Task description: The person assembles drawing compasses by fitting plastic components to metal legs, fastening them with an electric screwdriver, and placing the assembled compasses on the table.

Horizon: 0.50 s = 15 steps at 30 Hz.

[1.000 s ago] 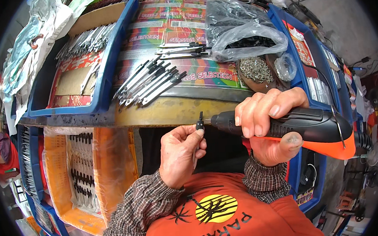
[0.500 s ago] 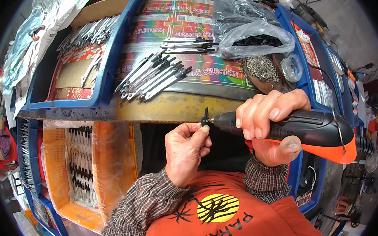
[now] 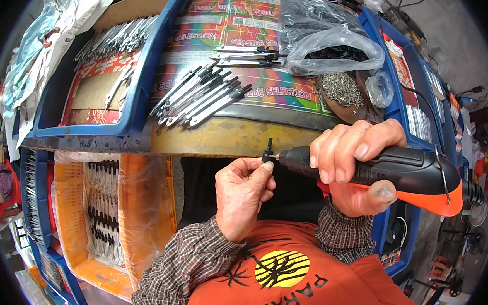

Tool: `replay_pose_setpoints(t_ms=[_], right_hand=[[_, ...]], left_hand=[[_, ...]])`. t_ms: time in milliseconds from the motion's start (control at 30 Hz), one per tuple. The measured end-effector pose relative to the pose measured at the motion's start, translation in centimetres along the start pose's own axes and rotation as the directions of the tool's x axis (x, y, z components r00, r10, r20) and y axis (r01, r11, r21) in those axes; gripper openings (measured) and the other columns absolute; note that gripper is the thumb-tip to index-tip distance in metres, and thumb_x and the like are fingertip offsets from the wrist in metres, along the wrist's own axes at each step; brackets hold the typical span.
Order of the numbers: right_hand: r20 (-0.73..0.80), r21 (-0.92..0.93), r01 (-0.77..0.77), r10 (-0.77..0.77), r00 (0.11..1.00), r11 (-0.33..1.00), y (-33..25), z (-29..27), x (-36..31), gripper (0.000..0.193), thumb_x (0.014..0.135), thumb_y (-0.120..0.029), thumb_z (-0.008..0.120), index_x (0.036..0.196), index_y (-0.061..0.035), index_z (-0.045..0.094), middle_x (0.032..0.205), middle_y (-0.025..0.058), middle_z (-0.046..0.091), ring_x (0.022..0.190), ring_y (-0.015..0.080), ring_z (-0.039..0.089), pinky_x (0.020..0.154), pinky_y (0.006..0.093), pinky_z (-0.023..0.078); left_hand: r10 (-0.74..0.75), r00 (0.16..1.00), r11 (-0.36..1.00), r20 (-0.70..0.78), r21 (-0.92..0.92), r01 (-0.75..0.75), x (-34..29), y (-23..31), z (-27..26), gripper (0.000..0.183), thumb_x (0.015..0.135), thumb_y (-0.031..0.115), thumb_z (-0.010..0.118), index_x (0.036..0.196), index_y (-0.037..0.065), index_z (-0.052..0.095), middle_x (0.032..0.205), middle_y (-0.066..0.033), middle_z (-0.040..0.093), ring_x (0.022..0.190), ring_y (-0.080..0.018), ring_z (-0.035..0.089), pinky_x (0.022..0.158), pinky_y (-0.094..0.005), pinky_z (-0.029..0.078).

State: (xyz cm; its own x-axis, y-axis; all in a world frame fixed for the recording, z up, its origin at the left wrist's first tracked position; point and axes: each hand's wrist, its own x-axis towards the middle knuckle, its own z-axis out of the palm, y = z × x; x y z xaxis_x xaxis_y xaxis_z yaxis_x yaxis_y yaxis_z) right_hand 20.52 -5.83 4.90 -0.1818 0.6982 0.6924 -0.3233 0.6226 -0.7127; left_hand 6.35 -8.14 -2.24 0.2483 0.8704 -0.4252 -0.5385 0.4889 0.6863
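Note:
My left hand (image 3: 240,194) pinches a small black part with a short stem (image 3: 268,150) between thumb and forefinger, just off the table's front edge. My right hand (image 3: 356,159) wraps round a black-and-orange electric screwdriver (image 3: 404,168), held nearly level with its nose pointing left. The screwdriver's bit meets the side of the black part; whether a screw sits there is too small to tell. On the table beyond lies a fanned pile of silver-and-black pieces (image 3: 198,96) resembling drawing compasses. A smaller group (image 3: 246,57) lies behind it.
A heap of small metal screws (image 3: 341,89) sits at the table's right, beside an open clear bag of black parts (image 3: 333,52). Blue trays (image 3: 132,112) of similar pieces flank the table. An orange crate (image 3: 139,215) lined with plastic stands at lower left.
The whole view has shifted very slightly. Both hands, the black part and the screwdriver appear a little further right; the grips and the bit's contact stay the same.

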Motion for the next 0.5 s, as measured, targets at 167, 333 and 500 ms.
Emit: replay_pose_setpoints(t_ms=[167,333,500], right_hand=[[0.004,0.003,-0.008,0.008,1.000,1.000,0.0,0.0,0.1,0.048,0.078,-0.047,0.064,0.090,-0.0071,0.042,0.062,0.0014,0.048,0.051,0.0133,0.050,0.054,0.0304,0.044],[0.013,0.006,-0.040,0.040,0.999,0.999,-0.1,0.2,0.3,0.046,0.078,-0.044,0.065,0.090,-0.0064,0.043,0.063,0.0021,0.049,0.051,0.0136,0.050,0.055,0.0307,0.045],[0.127,-0.012,-0.075,0.076,0.989,0.997,0.2,1.0,1.5,0.044,0.077,-0.040,0.068,0.089,-0.0054,0.044,0.062,0.0029,0.050,0.050,0.0140,0.051,0.052,0.0301,0.045]], left_hand=[[-0.009,1.000,1.000,-0.018,0.012,0.010,0.0,0.1,0.1,0.009,0.085,0.004,0.057,0.087,-0.005,0.053,0.065,-0.0064,0.054,0.052,-0.0085,0.047,0.043,-0.0189,0.035],[-0.021,1.000,1.000,-0.019,0.011,0.022,-0.1,0.2,0.3,0.009,0.085,0.004,0.057,0.087,-0.004,0.053,0.065,-0.0065,0.054,0.052,-0.0084,0.047,0.043,-0.0188,0.035],[-0.033,0.999,0.999,-0.006,-0.035,0.033,0.0,0.2,0.1,0.012,0.083,0.005,0.059,0.086,-0.005,0.054,0.065,-0.0040,0.054,0.054,-0.0066,0.050,0.043,-0.0170,0.038]])
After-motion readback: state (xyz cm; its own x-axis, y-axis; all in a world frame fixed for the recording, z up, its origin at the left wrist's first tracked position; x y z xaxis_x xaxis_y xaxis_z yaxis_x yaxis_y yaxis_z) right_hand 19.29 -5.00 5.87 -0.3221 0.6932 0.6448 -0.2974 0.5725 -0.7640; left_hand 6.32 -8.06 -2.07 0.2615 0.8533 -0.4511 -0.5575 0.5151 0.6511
